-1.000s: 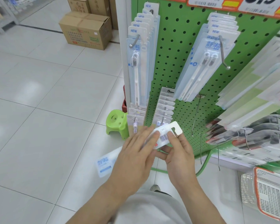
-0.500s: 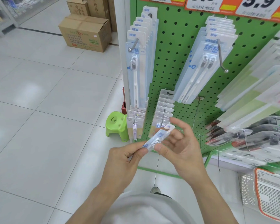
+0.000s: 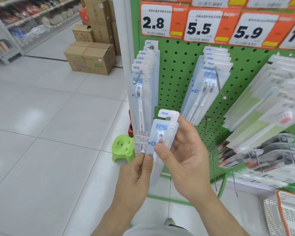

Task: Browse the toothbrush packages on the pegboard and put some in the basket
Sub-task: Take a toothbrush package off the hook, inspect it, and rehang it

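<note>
While both your hands (image 3: 182, 160) clamp one pack (image 3: 160, 142) upright, face-on, nothing's visibly in the basket (image 3: 289, 217) near right; dropping remains.

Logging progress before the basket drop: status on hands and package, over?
Left hand and right hand both grip the pale blue single-toothbrush blister package, upright, front facing. White-and-orange plastic basket lower right. Nothing between.
</note>
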